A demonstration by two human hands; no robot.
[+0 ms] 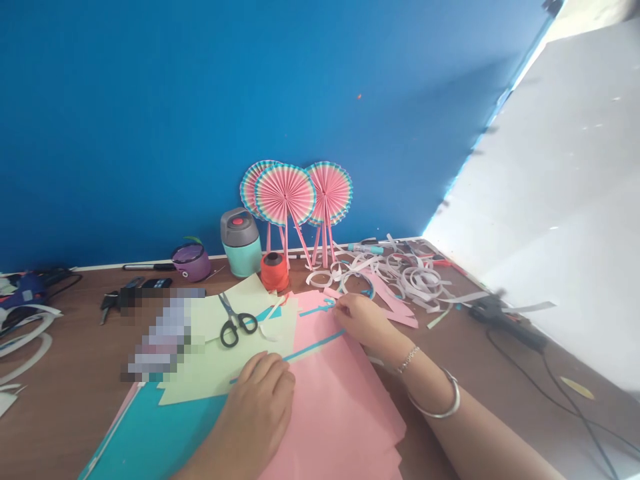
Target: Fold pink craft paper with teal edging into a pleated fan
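My left hand (265,400) lies on stacked paper, its fingers bent slightly over the left part of a long blue paper strip (315,345). That strip slants across the light green sheets (210,373) and the pink sheets (340,407). The fingertips of my right hand (363,317) are pinched together at the right end of a shorter blue paper strip (316,310), above the pink sheets; the fingertips partly hide it. Black-handled scissors (235,323) rest on the green sheets, beside a curled white strip (270,333).
Pink round paper fans (285,193) stand against the blue wall. Before them are a teal flask (243,257), a red thread spool (275,272) and a purple cup (191,261). Curled paper scraps (420,280) crowd the back right. A glue gun (510,323) with its cord lies right.
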